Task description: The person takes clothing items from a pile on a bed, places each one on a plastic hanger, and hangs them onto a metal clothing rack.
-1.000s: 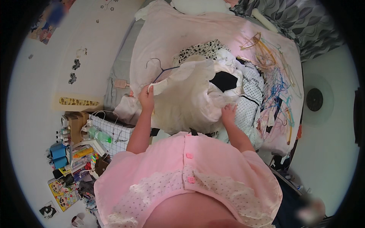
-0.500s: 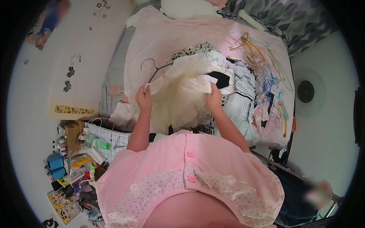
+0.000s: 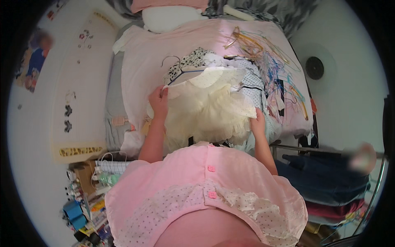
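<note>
A cream sheer dress (image 3: 201, 111) with a ruffled tulle skirt is spread out in front of me above the bed. Inside its neckline sits a dark blue hanger (image 3: 190, 71), whose metal hook points up and away from me. My left hand (image 3: 158, 101) is closed on the dress's left shoulder, by the hanger's end. At the opposite side, my right hand (image 3: 258, 122) pinches the edge of a dotted sleeve. Behind the dress lie a black-and-white spotted garment (image 3: 197, 57) and a pale dotted garment (image 3: 252, 78); the dress covers parts of both.
Loose hangers (image 3: 284, 74) in several colours lie tangled on the right of the pink bed sheet (image 3: 140, 61). A pink hairbrush (image 3: 118, 120) rests at the bed's left edge. Clothes (image 3: 325, 177) hang on a metal rail at right. Bottles and blue boxes (image 3: 75, 214) crowd the lower left.
My right hand has moved right, from the bunched fabric to the sleeve edge. The dress is now spread wider and flatter, its neckline showing. My left hand still grips the shoulder; the view has shifted.
</note>
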`<state>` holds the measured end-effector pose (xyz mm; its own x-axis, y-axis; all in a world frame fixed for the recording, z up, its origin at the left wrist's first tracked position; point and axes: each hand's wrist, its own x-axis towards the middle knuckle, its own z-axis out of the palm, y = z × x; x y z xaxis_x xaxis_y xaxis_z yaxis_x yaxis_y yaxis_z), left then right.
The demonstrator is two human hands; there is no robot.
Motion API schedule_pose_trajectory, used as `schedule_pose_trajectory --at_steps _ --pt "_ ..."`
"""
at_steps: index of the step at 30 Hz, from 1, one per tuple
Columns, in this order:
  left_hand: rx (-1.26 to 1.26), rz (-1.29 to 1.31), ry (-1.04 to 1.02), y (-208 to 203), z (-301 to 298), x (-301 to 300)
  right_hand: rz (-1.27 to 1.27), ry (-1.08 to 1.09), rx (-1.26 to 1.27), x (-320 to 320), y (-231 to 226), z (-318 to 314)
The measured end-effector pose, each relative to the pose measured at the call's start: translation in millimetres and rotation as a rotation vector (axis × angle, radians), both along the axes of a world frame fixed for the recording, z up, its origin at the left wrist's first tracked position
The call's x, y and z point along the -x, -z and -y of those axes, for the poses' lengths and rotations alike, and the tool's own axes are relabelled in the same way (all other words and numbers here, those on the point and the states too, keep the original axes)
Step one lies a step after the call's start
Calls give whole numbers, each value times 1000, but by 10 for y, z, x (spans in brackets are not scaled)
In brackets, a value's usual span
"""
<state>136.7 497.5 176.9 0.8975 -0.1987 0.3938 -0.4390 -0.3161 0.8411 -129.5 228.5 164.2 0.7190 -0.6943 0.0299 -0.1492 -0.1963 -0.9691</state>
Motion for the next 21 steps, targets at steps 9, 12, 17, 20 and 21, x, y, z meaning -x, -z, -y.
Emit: schedule_pose_trajectory --at_steps 9,12,17,20,21 --pt "64 109 273 -198 665 252 301 359 -63 965 -292 -378" --pt "166 58 359 -314 865 436 425 480 -125 1377 -406 -466" --pt "203 53 527 -427 1158 913 418 624 -45 2100 -375 -627" --pt "75 82 553 -393 1263 1271 191 625 33 2537 -221 -838" --pt "79 75 582 -391 1279 1383 55 631 39 2674 -165 -942"
